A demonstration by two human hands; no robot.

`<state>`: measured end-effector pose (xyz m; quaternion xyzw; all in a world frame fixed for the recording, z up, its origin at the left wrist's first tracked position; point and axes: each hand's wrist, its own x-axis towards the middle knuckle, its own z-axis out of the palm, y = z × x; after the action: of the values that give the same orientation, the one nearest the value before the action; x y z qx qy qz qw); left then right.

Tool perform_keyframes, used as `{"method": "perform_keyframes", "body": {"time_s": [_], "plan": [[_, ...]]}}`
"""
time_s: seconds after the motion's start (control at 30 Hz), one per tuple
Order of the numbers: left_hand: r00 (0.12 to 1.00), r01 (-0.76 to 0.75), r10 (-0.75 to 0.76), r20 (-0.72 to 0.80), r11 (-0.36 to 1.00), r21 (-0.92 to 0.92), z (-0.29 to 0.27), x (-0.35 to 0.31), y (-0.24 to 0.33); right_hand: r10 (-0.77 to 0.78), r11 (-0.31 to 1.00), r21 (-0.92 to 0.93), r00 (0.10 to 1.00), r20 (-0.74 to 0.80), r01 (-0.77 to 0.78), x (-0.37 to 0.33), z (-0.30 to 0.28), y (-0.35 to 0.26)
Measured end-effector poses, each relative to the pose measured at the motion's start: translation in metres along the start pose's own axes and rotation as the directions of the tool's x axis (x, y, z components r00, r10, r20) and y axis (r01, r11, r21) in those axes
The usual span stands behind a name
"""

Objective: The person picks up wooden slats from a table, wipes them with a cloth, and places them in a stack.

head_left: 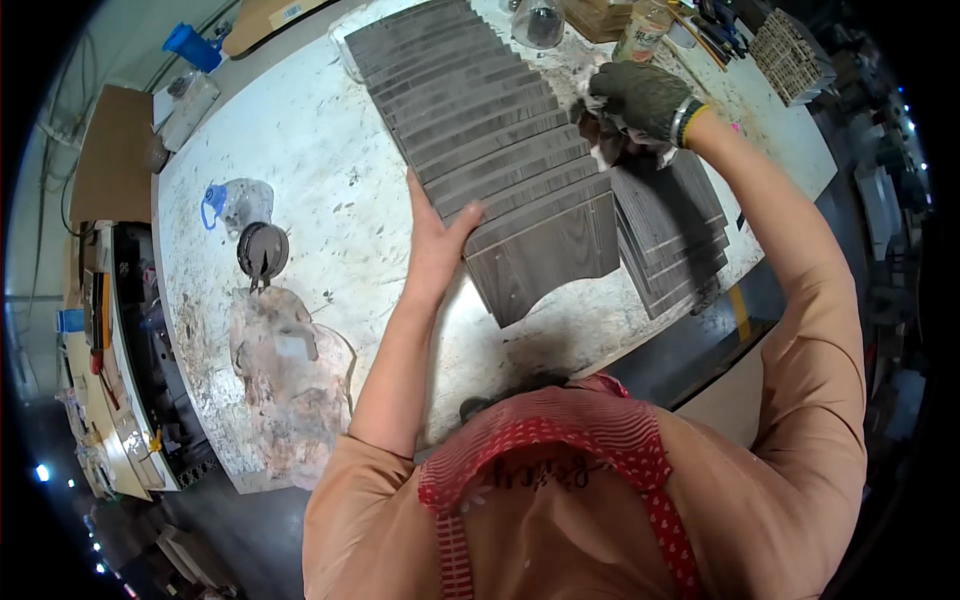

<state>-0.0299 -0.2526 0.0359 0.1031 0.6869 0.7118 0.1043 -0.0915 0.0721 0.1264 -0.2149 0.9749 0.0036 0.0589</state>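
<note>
A long row of overlapping dark grey wood-grain panels (490, 125) runs away from me across the table. The nearest panel (545, 255) has a curved cut-out in its front edge. My bare left hand (436, 248) grips the row's left edge near this end, thumb on top; its other fingers are mostly hidden. At the row's right side, my right hand (642, 100), in a dark glove, is closed around a crumpled, stained rag (622, 148) that touches the panels. Under and beside that rag lies a second stack of grey panels (680, 235).
The table (330, 170) is white and stained. On its left are a dark round tub (263, 250), a clear plastic container with blue handle (240, 203) and a smeared cloth-like sheet (290, 375). A bottle (643, 30) and a woven basket (792, 58) stand at the far right.
</note>
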Motion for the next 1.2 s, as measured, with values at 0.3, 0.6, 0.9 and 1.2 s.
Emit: {"method": "perform_keyframes", "body": {"time_s": [0.3,0.6,0.9,1.2], "plan": [[0.987,0.147,-0.152,-0.052,0.984,-0.098,-0.011,0.031,0.003,-0.229,0.927,0.211,0.913,-0.338,0.31,0.033,0.03,-0.081],[0.984,0.043,-0.065,-0.163,0.99,-0.136,-0.003,0.033,-0.001,0.197,0.871,0.472,0.977,-0.082,-0.136,0.018,-0.007,-0.036],[0.987,0.062,-0.085,-0.138,0.985,-0.164,-0.004,0.034,0.001,-0.037,0.993,0.115,0.999,-0.008,0.038,0.026,0.0,-0.034],[0.988,0.082,-0.103,-0.114,0.982,-0.171,-0.005,0.034,-0.005,-0.363,0.924,-0.001,0.874,-0.323,0.384,0.062,0.027,-0.04]]}}
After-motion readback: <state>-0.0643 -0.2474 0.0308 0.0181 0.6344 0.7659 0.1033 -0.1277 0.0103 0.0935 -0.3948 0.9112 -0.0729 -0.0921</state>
